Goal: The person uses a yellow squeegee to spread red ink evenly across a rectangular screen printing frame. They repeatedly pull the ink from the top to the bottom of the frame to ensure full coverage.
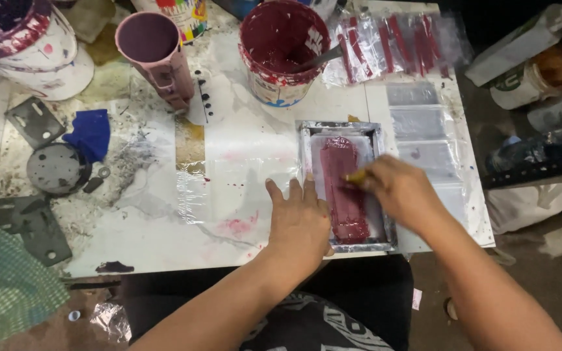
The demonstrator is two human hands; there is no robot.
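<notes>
The left hand [300,221] lies flat and open, holding nothing, touching the metal tray [344,130] at the table's near right; the right hand [395,188] pinches a small yellow tool [357,176] over the tray's red paste [343,188]

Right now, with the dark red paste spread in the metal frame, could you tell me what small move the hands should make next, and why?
Probably draw the right hand with its yellowish tool down the paste toward the near end of the frame, while the left hand steadies that edge; the paste looks uneven.
</notes>
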